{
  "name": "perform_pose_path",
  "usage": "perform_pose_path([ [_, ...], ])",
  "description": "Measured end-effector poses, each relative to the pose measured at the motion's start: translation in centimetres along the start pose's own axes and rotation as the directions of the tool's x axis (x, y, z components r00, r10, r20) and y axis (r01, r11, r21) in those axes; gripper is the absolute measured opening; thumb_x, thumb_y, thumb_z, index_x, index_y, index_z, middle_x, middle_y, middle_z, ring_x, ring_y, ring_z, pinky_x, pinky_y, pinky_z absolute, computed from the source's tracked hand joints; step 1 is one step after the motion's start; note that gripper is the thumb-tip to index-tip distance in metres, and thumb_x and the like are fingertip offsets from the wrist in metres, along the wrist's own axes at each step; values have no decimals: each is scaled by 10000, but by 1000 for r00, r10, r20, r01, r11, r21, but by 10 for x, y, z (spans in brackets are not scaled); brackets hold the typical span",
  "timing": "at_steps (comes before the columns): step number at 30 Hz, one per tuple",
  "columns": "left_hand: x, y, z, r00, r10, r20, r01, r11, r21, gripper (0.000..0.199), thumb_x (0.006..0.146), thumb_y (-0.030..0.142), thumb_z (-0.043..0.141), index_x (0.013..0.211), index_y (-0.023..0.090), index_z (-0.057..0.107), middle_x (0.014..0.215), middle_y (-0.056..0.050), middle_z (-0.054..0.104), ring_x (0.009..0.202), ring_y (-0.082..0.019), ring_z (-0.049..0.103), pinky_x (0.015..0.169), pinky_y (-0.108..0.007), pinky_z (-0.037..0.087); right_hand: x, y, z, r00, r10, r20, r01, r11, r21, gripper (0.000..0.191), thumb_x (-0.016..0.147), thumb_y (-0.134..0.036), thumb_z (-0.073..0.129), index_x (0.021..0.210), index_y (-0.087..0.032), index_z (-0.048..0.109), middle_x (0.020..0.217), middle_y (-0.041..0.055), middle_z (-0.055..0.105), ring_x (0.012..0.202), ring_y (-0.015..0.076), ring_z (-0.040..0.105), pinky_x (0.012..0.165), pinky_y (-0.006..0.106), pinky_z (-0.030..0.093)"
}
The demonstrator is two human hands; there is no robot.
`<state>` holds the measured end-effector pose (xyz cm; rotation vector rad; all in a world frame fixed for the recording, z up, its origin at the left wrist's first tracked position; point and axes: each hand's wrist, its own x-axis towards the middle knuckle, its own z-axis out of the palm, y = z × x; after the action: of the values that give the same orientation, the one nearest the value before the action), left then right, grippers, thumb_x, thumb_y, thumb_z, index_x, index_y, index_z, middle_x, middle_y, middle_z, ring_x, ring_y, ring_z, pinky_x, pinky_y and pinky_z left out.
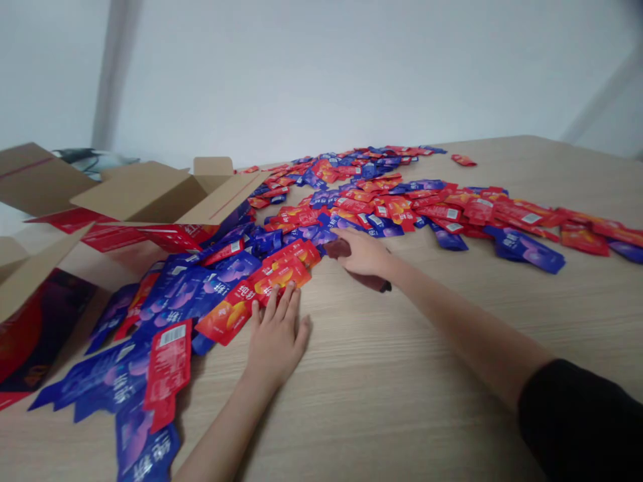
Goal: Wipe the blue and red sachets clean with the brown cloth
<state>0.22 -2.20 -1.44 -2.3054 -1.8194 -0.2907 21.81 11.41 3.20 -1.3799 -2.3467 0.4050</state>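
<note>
My left hand point(276, 335) lies with its fingers spread, the fingertips on the lower edge of some red-orange pouches point(228, 314). Further right, my right hand point(364, 254) is wrapped round a dark maroon item point(369, 280), which sticks out below the palm and in front of the fingers. What that item is, I cannot make out. It is at the right end of the red-orange pouches, beside the heap. Blue-purple pouches point(175, 294) overlap to the left of my left hand, with a red pouch point(168, 368) showing its barcode side on top.
Open cardboard boxes point(151, 191) with red and dark printed sides stand at the left. A long band of red and blue pouches point(482, 207) runs to the right across the wooden table point(402, 402). Another heap point(351, 164) lies further back, near a pale wall.
</note>
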Motion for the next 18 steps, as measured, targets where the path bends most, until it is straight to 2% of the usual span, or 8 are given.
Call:
perform_pose_path([
  [3, -2, 0, 0, 1000, -12, 25, 12, 1000, 2, 533, 972, 356, 376, 1473, 174, 395, 1522, -108, 393, 1416, -351, 323, 1107, -676, 226, -1, 21, -6, 998, -4, 69, 4, 1000, 4, 466, 742, -190, 616, 1206, -226, 642, 1326, 93, 608, 1191, 276, 570, 984, 374, 442],
  [5, -2, 0, 0, 999, -15, 33, 15, 1000, 1, 531, 977, 357, 368, 1473, 170, 393, 1527, -105, 384, 1421, -349, 315, 1110, -673, 223, -20, 25, -8, 994, -14, 109, 13, 1000, 14, 433, 734, -178, 610, 1157, -244, 674, 1304, 69, 632, 1190, 270, 577, 988, 375, 448],
  [8, -2, 3, 0, 1000, -15, 21, 14, 1000, 13, 507, 981, 332, 363, 1458, 167, 418, 1526, -113, 386, 1417, -352, 321, 1112, -668, 227, -71, 20, -18, 986, -50, 156, 45, 998, 39, 496, 727, -163, 596, 1209, -262, 659, 1333, 52, 617, 1214, 263, 568, 1008, 397, 451],
  [11, -6, 17, -7, 1000, 2, -2, -2, 999, 32, 481, 972, 274, 369, 1419, 124, 464, 1532, -149, 367, 1424, -366, 302, 1125, -648, 220, -133, 11, -35, 968, -132, 216, 118, 990, 76, 539, 702, -118, 585, 1206, -291, 668, 1374, 31, 586, 1208, 264, 575, 1000, 426, 468],
  [13, -14, 35, -19, 998, 59, 9, -59, 998, 2, 484, 960, 243, 386, 1417, 99, 456, 1547, -162, 336, 1440, -365, 262, 1137, -625, 224, -173, 4, -45, 954, -167, 249, 146, 984, 100, 529, 686, -97, 583, 1160, -305, 691, 1383, 12, 579, 1217, 255, 570, 1002, 421, 473],
  [15, -29, 58, -34, 984, 173, 51, -168, 982, -85, 496, 956, 231, 396, 1436, 114, 425, 1560, -144, 318, 1451, -336, 249, 1144, -583, 259, -206, -2, -53, 943, -171, 287, 142, 982, 120, 536, 682, -90, 586, 1159, -308, 693, 1386, 7, 576, 1240, 247, 551, 1016, 415, 464],
  [18, -58, 93, -53, 915, 382, 133, -341, 905, -256, 502, 965, 245, 405, 1464, 190, 385, 1566, -79, 329, 1445, -268, 284, 1158, -510, 290, -241, -4, -60, 929, -145, 340, 100, 984, 146, 566, 683, -97, 604, 1203, -310, 676, 1407, 17, 556, 1265, 261, 527, 1043, 438, 436],
])
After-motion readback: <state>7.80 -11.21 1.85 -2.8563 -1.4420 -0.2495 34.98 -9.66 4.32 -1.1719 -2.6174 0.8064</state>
